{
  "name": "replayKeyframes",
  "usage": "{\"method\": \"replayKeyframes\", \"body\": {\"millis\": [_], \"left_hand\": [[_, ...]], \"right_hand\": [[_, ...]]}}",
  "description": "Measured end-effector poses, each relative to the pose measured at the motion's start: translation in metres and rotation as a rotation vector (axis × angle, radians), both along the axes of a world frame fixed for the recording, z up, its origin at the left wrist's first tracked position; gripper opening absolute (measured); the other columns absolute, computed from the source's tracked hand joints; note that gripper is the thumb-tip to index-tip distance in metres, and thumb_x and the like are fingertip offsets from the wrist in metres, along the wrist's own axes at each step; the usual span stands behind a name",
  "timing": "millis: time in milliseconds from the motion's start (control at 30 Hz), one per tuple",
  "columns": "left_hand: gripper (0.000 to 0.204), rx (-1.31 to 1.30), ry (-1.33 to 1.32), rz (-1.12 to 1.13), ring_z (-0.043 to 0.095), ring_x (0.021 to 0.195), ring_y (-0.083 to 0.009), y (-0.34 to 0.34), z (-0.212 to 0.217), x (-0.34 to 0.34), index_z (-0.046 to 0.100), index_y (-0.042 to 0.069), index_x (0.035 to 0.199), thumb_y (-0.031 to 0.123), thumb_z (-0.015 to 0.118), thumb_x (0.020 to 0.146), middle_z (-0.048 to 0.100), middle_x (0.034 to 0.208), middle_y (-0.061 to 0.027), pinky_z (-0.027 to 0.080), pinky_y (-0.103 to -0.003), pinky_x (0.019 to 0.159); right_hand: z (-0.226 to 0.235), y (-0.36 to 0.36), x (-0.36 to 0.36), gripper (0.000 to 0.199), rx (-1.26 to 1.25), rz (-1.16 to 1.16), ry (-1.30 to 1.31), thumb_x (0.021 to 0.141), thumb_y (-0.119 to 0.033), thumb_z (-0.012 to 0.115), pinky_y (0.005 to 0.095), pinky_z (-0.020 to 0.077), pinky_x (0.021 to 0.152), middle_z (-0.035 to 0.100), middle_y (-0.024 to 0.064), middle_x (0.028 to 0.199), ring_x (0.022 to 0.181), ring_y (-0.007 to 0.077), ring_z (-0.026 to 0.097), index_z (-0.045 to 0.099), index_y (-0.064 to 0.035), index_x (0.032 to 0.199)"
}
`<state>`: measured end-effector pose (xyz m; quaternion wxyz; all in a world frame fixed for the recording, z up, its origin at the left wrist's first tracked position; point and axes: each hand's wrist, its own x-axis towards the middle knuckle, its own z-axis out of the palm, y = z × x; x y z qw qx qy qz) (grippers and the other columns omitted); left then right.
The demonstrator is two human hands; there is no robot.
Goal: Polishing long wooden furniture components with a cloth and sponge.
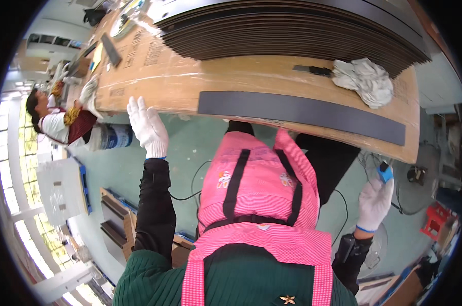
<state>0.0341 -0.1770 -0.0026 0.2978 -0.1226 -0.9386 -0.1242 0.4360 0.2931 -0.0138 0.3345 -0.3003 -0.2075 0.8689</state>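
The left hand (148, 127), white-gloved with fingers spread and holding nothing, rests at the near edge of the cardboard-covered workbench (190, 81) left of centre. The right hand (375, 201) — lower right of the frame — is closed around a small blue tool (385, 172). A long dark strip (302, 115) lies along the bench's near edge at centre, with a crumpled white rag (366, 79) and a stack of dark panels (292, 30) above it.

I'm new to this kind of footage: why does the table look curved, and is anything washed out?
Head view: fisheye bends the cardboard-topped table and dark strip toward the rim; windows at left glare white; corners are black; both gloved hands stay sharp.
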Motion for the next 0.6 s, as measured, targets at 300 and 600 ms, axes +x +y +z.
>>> {"method": "replayKeyframes", "body": {"millis": [300,600], "left_hand": [[0.104,-0.134,-0.214,-0.895,0.049,0.143,-0.0425,0.266,0.014,0.099,0.047,-0.001,0.154,0.046,0.089,0.072,0.054,0.154,-0.0239,0.03,-0.058,0.125],[0.092,-0.235,-0.342,-0.874,0.056,0.127,-0.0381,0.275,-0.021,0.106,0.059,0.01,0.145,0.033,0.097,0.064,0.061,0.134,-0.0142,0.044,-0.052,0.111]], "right_hand": [[0.019,-0.029,0.001,0.065,-0.066,0.012,0.226,0.105,-0.015,0.065,0.0378,0.06,0.099,0.067,0.0115,0.131,0.12,0.0235,0.069,0.035,-0.0079,0.163],[0.001,-0.043,0.042,0.074,-0.003,-0.135,-0.123,0.103,-0.025,0.071,0.0243,0.048,0.076,0.066,0.0061,0.124,0.095,0.0109,0.06,0.033,-0.0072,0.165]]}}
